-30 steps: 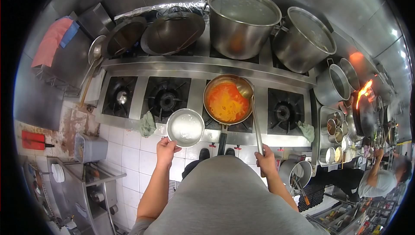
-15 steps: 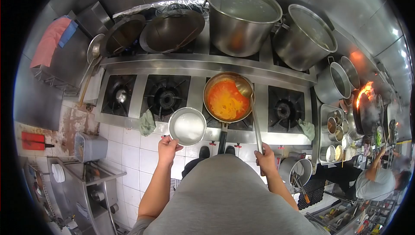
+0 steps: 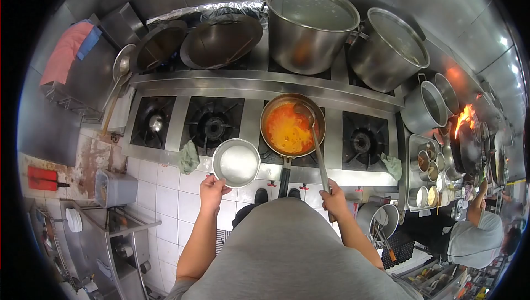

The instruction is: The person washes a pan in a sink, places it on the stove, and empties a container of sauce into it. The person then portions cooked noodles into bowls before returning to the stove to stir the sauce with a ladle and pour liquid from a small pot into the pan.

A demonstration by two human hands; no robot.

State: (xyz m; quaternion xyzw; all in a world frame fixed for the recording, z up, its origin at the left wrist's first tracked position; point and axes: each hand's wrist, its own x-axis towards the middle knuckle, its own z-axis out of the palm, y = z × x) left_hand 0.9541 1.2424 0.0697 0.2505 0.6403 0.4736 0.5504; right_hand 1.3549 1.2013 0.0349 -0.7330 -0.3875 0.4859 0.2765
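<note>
My left hand (image 3: 213,191) grips the near rim of a round metal bowl (image 3: 217,151), which looks white inside, and holds it over the stove's front edge. My right hand (image 3: 334,198) is wrapped round the handle of a long metal ladle (image 3: 322,164). The ladle's bowl dips into a frying pan (image 3: 321,113) at the pan's right side. Orange-red sauce with yellow patches (image 3: 288,129) fills the pan, which sits on a burner with its dark handle (image 3: 285,181) pointing toward me. Neither hand touches that handle.
Two large stockpots (image 3: 314,51) (image 3: 381,59) and two dark woks (image 3: 221,43) (image 3: 160,46) stand on the back ledge. Green cloths (image 3: 189,157) (image 3: 391,166) hang at the front edge. At right, flames (image 3: 466,119) rise near another person (image 3: 476,239).
The ladle's bowl has dropped into the sauce and its handle has swung left, my right hand moving slightly left with it. The metal bowl has shifted a little left.
</note>
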